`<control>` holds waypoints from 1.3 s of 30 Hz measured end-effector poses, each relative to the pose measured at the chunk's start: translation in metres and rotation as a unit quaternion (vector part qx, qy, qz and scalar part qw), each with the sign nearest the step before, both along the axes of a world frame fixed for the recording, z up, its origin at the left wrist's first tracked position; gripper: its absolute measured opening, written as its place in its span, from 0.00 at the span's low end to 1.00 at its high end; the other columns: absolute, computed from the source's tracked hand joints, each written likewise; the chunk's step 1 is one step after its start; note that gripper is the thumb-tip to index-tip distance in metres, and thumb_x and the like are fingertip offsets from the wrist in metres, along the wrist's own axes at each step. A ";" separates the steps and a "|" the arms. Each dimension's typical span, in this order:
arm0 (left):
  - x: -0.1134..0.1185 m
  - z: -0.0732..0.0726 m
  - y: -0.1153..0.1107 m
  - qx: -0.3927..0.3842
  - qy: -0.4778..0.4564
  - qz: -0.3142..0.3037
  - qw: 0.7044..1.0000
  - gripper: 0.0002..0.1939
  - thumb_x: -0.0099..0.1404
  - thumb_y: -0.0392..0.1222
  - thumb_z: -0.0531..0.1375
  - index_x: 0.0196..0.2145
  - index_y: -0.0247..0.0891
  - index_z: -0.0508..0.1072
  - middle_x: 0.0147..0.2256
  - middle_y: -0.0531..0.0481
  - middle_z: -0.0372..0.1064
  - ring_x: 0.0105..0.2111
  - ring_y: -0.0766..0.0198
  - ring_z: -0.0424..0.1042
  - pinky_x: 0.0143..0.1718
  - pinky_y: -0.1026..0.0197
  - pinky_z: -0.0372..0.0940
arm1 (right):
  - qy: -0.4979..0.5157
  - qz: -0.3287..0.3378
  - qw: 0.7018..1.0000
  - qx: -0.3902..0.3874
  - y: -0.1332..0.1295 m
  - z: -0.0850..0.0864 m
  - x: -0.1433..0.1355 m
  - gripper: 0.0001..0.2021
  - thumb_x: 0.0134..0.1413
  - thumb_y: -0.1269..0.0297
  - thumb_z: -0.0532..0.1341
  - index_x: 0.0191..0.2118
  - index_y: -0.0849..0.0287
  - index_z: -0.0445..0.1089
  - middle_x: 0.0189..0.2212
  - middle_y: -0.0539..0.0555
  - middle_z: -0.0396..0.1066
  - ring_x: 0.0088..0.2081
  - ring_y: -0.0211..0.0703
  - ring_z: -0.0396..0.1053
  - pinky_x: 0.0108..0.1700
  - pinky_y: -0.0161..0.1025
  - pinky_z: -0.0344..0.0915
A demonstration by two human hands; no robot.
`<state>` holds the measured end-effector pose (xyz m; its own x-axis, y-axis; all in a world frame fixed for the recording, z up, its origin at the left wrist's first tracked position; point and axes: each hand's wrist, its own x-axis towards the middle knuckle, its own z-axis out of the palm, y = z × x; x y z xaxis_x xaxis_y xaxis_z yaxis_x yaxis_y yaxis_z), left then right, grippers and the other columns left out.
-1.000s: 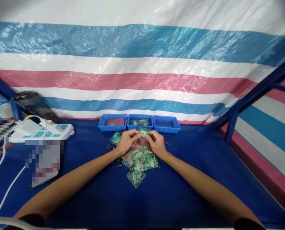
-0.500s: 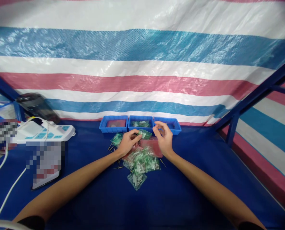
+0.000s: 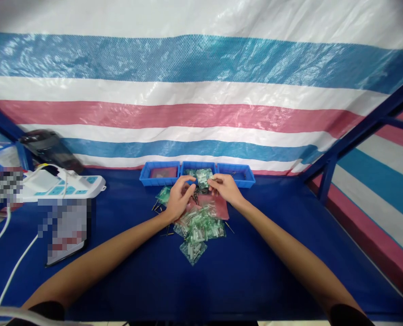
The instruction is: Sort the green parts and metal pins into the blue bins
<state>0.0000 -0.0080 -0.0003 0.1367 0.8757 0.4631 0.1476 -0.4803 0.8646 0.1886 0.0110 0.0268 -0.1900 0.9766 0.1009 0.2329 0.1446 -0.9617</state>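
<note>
bag (image 3: 204, 175) now in your right hand (image 3: 223, 186) alone, in front of the middle tray's back wall

your grip has just changed over. half a second ago your left hand (image 3: 179, 197) held the bag short of the middle tray (image 3: 199, 165), and your right hand stood apart from it with its fingers spread. now your right thumb and fingertips pinch the bag by its near right edge, closed down on it, while your left thumb and fingers curve apart with nothing seen between them.

the bag, clear with a green tint and pale pieces inside, overlaps the middle tray; you cannot tell from here whether it touches the tray or hangs above it. similar bags lie in that tray. as a judgement, the swap leaves the bag steered by one hand and your left hand free.

nearer to you than the middle tray lie the reddish packets (image 3: 220, 208), then the heap of bags (image 3: 203, 226), with loose thin rods (image 3: 229, 227) beside it. left of the middle tray stands the left tray (image 3: 160, 182), with something reddish inside; to its right stands the right tray (image 3: 244, 184), with a few thin pieces.
</note>
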 end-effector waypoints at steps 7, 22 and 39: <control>-0.002 0.018 -0.004 0.181 -0.002 0.016 0.983 0.08 0.67 0.40 0.56 0.40 0.36 0.72 0.41 0.43 0.67 0.38 0.62 0.69 0.34 0.62 0.66 | -0.010 -0.076 0.996 0.034 0.003 0.009 -0.004 0.15 0.55 0.62 0.60 0.48 0.60 0.69 0.40 0.58 0.74 0.29 0.42 0.74 0.28 0.40 0.71; -0.101 0.011 -0.046 0.141 0.475 -0.128 0.859 0.50 0.55 0.67 0.59 0.67 0.43 0.47 0.68 0.38 0.32 0.65 0.37 0.38 0.62 0.36 0.43 | -0.469 0.075 0.852 0.219 -0.118 -0.041 0.035 0.52 0.50 0.35 0.56 0.69 0.57 0.31 0.69 0.62 0.26 0.68 0.62 0.27 0.65 0.63 0.36; -0.083 -0.022 -0.041 0.161 0.548 -0.072 0.818 0.52 0.56 0.73 0.52 0.68 0.42 0.41 0.68 0.38 0.28 0.66 0.36 0.33 0.62 0.34 0.35 | -0.467 0.073 0.844 0.253 -0.093 -0.052 0.010 0.51 0.49 0.33 0.54 0.69 0.61 0.37 0.68 0.66 0.32 0.68 0.61 0.27 0.64 0.65 0.37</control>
<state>-0.0827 -0.0492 -0.0225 0.7144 0.6713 0.1972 0.6714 -0.7371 0.0768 0.1990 -0.0818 -0.0253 -0.5318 0.8125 0.2388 0.7995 0.5746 -0.1749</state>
